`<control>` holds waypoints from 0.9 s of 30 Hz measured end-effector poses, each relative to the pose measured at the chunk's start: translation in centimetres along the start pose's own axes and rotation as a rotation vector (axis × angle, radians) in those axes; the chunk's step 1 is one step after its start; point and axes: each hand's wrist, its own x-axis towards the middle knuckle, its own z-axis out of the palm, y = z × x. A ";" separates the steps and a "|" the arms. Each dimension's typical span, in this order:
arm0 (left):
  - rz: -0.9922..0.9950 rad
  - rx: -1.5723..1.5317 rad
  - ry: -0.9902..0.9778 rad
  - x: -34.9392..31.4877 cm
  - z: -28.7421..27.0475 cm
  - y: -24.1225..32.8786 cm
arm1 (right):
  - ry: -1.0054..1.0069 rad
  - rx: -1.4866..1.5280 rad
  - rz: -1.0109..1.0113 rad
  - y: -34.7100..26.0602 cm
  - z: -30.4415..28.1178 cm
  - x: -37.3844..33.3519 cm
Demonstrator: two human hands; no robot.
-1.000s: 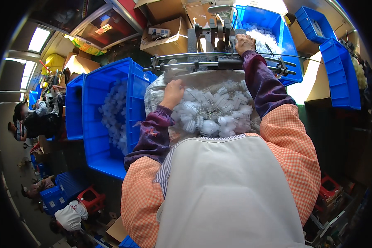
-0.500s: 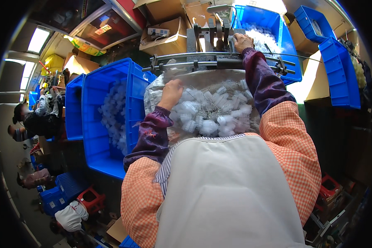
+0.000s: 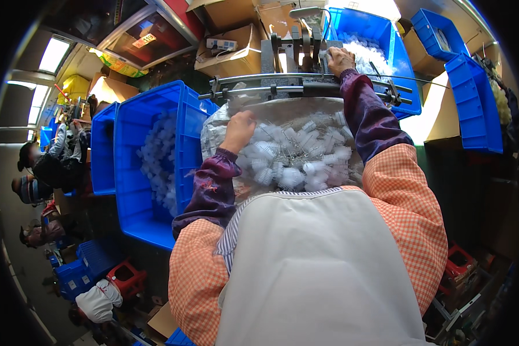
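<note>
My left hand (image 3: 239, 131) is closed at the left side of a heap of whitish, translucent toothed plastic pieces (image 3: 294, 176). Thin metal wires lie among these pieces, and anything in the left fingers is hidden. Clear plastic sheeting (image 3: 214, 128) lies under the heap. Farther off, my right hand (image 3: 340, 60) rests with bent fingers at the right side of a grey metal machine (image 3: 277, 89) fitted with horizontal rods. Whatever the right fingertips may grip cannot be made out.
A big blue bin (image 3: 141, 216) holding white pieces stands at my left. Behind my right hand is another blue bin (image 3: 401, 55) of white pieces. Open cardboard boxes (image 3: 236, 57) sit beyond the machine. Several people are at the far left, including a person in white (image 3: 100, 301).
My hands stay nearly in place; the right one shifts very slightly. At the far left, people have changed posture a little.
</note>
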 end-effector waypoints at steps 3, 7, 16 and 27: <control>-0.011 0.000 -0.007 0.0 0.0 0.0 | -0.056 0.057 0.014 -0.1 -0.1 0.3; -0.003 0.011 -0.021 0.1 -0.1 0.2 | -0.052 -0.055 0.119 -0.4 -0.2 0.4; 0.050 0.110 0.040 -0.1 -1.3 1.4 | -0.065 -0.203 0.175 -1.2 -2.6 -2.3; 0.106 0.186 0.110 -0.1 -3.4 4.7 | -0.010 -0.183 0.135 -6.7 0.1 -1.3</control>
